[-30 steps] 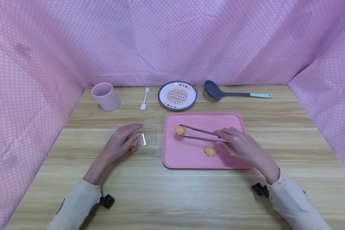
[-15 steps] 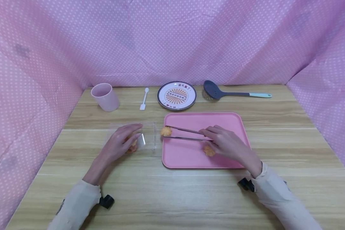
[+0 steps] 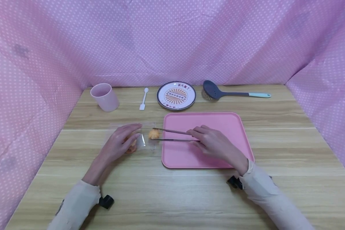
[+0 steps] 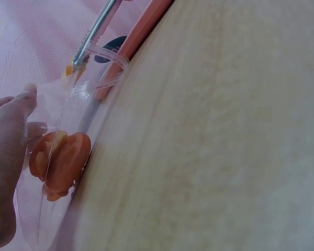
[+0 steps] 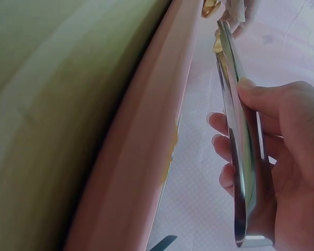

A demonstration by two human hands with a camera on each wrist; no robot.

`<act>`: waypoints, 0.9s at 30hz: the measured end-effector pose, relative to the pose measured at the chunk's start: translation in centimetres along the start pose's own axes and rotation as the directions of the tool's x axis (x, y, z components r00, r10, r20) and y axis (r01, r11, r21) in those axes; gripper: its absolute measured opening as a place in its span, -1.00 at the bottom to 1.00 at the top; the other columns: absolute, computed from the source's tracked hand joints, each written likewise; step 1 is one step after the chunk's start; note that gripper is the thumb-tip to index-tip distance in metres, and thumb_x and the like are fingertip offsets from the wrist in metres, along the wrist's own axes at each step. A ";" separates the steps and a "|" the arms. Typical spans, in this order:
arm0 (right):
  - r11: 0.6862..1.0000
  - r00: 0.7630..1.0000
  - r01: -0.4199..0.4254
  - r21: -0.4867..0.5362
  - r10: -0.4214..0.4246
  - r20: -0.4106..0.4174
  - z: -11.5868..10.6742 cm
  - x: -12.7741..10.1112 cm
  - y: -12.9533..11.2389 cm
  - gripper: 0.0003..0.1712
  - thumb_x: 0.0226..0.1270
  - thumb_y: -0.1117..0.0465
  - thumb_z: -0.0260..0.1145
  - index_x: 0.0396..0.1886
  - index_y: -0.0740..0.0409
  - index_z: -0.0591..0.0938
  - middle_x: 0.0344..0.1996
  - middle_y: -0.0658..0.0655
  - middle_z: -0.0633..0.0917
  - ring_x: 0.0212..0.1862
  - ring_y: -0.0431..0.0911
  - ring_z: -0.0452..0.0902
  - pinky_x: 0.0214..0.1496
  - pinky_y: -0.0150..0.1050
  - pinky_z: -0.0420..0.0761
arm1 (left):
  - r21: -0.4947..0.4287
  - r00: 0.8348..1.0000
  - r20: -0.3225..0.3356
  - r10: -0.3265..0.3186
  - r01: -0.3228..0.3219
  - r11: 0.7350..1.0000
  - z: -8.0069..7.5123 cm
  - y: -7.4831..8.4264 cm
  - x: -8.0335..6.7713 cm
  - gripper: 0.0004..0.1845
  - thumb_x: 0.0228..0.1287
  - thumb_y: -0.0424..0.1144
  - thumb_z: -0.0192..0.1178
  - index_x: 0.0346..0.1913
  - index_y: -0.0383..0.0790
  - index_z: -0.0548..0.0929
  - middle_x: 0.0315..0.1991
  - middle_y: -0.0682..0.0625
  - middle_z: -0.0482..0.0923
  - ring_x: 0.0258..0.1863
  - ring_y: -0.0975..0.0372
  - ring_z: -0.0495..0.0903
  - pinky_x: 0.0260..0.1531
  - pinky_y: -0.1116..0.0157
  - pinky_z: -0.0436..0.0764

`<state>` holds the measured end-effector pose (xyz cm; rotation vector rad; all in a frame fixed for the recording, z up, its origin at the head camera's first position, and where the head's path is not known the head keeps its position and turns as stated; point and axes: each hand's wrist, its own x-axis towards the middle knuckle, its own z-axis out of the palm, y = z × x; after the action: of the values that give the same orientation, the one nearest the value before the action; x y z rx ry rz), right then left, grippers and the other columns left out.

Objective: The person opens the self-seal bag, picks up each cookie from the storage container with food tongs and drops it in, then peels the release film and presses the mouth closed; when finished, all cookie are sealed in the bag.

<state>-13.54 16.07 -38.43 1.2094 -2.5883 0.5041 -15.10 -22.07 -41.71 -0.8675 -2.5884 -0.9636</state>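
My right hand [image 3: 212, 143] grips metal tongs [image 3: 172, 135] over the pink tray [image 3: 218, 121]. The tongs pinch an orange cookie [image 3: 154, 134] just left of the tray, at the mouth of a clear plastic bag [image 3: 148, 127]. My left hand [image 3: 122, 143] rests on that bag with relaxed fingers. In the left wrist view another cookie [image 4: 60, 162] lies inside the bag [image 4: 68, 104], and the tongs [image 4: 94, 31] come in from above. The right wrist view shows the tongs [image 5: 238, 130] held between thumb and fingers beside the tray's rim [image 5: 141, 157].
Along the back of the wooden table stand a pink cup [image 3: 104, 96], a small white spoon [image 3: 144, 99], a patterned plate [image 3: 176, 95] and a dark slotted ladle [image 3: 233, 92]. Pink dotted cloth walls close in three sides.
My right hand has carried the tongs and the cookie leftward, off the tray to the bag's mouth. It now covers the other cookie on the tray. The left hand has stayed put.
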 end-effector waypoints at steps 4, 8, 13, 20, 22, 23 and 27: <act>1.000 1.000 0.014 -0.002 -0.014 0.002 0.3 0.6 -0.4 -0.58 0.34 0.28 0.49 0.17 0.20 0.69 -0.07 0.10 0.74 -0.07 0.02 0.65 -0.06 -0.06 0.73 | -0.003 1.000 0.000 0.001 -0.001 1.000 0.0 0.0 0.0 -0.57 0.44 -0.41 0.30 0.32 -0.26 0.62 0.29 -0.15 0.60 0.32 -0.06 0.51 0.32 -0.15 0.44; 0.999 0.999 0.032 -0.003 -0.032 -0.001 0.6 1.2 -0.9 -0.57 0.31 0.30 0.50 0.17 0.19 0.70 -0.08 0.08 0.74 -0.07 0.01 0.64 -0.06 -0.07 0.72 | -0.001 1.000 -0.003 0.009 -0.009 1.000 -0.1 0.0 -0.1 -0.57 0.42 -0.42 0.30 0.32 -0.27 0.62 0.29 -0.15 0.60 0.31 -0.06 0.51 0.31 -0.14 0.44; 0.999 0.999 0.040 -0.002 -0.040 0.013 1.0 1.9 -1.4 -0.57 0.31 0.30 0.51 0.17 0.17 0.70 -0.08 0.06 0.74 -0.09 -0.02 0.63 -0.09 -0.11 0.72 | -0.003 1.000 -0.008 0.013 -0.013 1.000 -0.1 0.0 -0.1 -0.58 0.43 -0.43 0.29 0.32 -0.27 0.63 0.28 -0.15 0.60 0.31 -0.06 0.52 0.31 -0.14 0.45; 0.999 0.999 0.040 -0.009 -0.040 0.032 1.4 2.6 -2.0 -0.58 0.36 0.29 0.47 0.19 0.17 0.69 -0.09 0.06 0.73 -0.11 -0.05 0.62 -0.11 -0.15 0.71 | -0.002 1.000 0.000 0.002 -0.002 1.000 -0.1 0.1 0.0 -0.62 0.46 -0.40 0.27 0.29 -0.33 0.64 0.28 -0.15 0.61 0.31 -0.07 0.52 0.30 -0.16 0.45; 0.999 0.998 0.052 -0.012 -0.052 0.027 1.5 2.8 -2.1 -0.59 0.36 0.29 0.46 0.19 0.18 0.69 -0.08 0.07 0.73 -0.11 -0.04 0.62 -0.10 -0.15 0.71 | 0.003 1.000 0.006 -0.003 0.003 1.000 -0.1 0.2 0.0 -0.62 0.47 -0.40 0.27 0.29 -0.33 0.63 0.28 -0.15 0.60 0.31 -0.07 0.52 0.30 -0.17 0.45; 0.998 0.998 0.059 -0.016 -0.059 0.024 1.5 2.9 -2.2 -0.59 0.37 0.29 0.46 0.19 0.18 0.69 -0.09 0.07 0.73 -0.11 -0.04 0.62 -0.10 -0.15 0.71 | 0.003 1.000 0.008 -0.005 0.005 1.000 -0.1 0.2 0.0 -0.61 0.47 -0.40 0.27 0.30 -0.32 0.63 0.29 -0.15 0.60 0.31 -0.07 0.51 0.30 -0.17 0.46; 0.996 0.997 0.078 -0.036 -0.078 0.010 1.7 3.3 -2.4 -0.61 0.38 0.27 0.46 0.18 0.19 0.69 -0.09 0.08 0.73 -0.12 -0.03 0.62 -0.10 -0.16 0.70 | 0.005 1.000 0.014 -0.012 0.012 1.000 -0.1 0.2 0.0 -0.61 0.48 -0.38 0.26 0.32 -0.30 0.62 0.29 -0.15 0.59 0.32 -0.07 0.51 0.31 -0.17 0.45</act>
<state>-13.86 11.69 -38.28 1.2974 -2.5349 0.4355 -15.00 -21.98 -41.51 -0.8613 -2.6094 -0.9574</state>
